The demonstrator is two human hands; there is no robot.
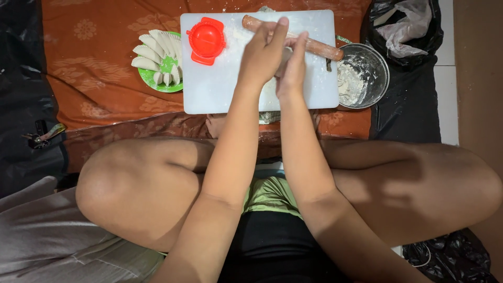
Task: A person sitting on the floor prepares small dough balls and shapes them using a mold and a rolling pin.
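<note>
Both your hands meet over the white cutting board (pixel 209 89): left hand (pixel 262 55) and right hand (pixel 292 68) have fingers pressed together around a piece of dough (pixel 284 55), just beside the wooden rolling pin (pixel 319 48) and red dumpling press (pixel 207 39).

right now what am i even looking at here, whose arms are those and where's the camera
There is one picture, taken by a camera worn on a person's head and looking straight down. The person sits cross-legged on the floor, so the arms and knees are their own. In front lies a white cutting board dusted with flour. The left hand and right hand are pressed together over it, apparently around a piece of dough that is mostly hidden. On the board are a red dumpling press and a wooden rolling pin. A green plate of shaped dumplings sits to the left, a metal bowl to the right.
</note>
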